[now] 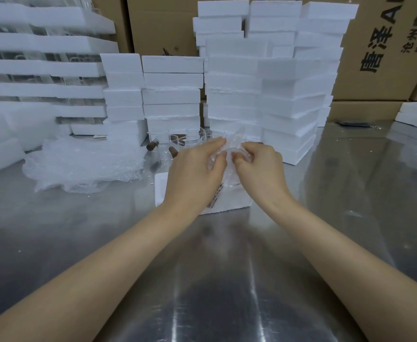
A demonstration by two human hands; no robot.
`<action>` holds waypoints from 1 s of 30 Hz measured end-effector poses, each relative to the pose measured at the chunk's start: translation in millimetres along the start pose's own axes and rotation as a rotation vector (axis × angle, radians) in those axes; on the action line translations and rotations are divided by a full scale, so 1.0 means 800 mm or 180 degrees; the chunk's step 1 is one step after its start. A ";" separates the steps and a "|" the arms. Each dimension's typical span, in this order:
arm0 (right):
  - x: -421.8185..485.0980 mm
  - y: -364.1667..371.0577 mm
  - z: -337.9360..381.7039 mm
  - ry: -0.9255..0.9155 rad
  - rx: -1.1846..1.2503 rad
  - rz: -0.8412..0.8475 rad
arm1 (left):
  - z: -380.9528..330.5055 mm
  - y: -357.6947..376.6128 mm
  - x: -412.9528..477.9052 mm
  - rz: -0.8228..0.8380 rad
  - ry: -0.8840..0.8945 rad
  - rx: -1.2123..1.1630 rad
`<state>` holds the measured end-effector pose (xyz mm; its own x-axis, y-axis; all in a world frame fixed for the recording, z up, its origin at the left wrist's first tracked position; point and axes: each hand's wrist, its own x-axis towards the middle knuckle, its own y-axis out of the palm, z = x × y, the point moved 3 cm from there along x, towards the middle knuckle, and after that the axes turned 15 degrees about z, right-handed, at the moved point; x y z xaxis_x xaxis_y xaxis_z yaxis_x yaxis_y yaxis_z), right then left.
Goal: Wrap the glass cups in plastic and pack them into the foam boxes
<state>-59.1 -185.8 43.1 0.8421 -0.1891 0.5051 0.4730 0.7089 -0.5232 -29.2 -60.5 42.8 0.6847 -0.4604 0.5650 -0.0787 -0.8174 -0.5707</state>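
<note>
A glass cup wrapped in clear bubble plastic (230,166) is held between both hands above an open white foam box (160,191) on the steel table. My left hand (195,174) pinches the plastic on its left side. My right hand (259,166) pinches the plastic on the right, with fingers curled into the wrap. A brown handle (215,196) shows under my left hand. Several bare glass cups with brown handles (168,146) stand behind the hands.
A heap of bubble plastic (84,164) lies to the left. Stacks of white foam boxes (264,95) stand at the back, with cardboard cartons (387,45) behind them. Foam trays with glassware are stacked at far left (42,65). The steel table (227,280) reaches toward me.
</note>
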 end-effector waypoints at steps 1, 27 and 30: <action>0.001 -0.001 -0.002 0.0085 0.0081 -0.0027 | 0.002 0.002 0.001 0.0108 -0.0080 -0.0085; 0.002 -0.010 -0.001 -0.0295 0.0568 -0.0580 | 0.005 0.008 -0.001 0.0478 -0.0315 -0.0290; 0.004 -0.010 -0.003 -0.0203 0.0546 -0.0591 | 0.007 0.007 -0.001 0.0499 -0.0281 -0.0131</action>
<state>-59.6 -193.8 47.1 0.7242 -0.2873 0.6269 0.5627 0.7718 -0.2962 -26.0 -62.7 36.2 0.7225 -0.5525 0.4156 -0.2177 -0.7524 -0.6217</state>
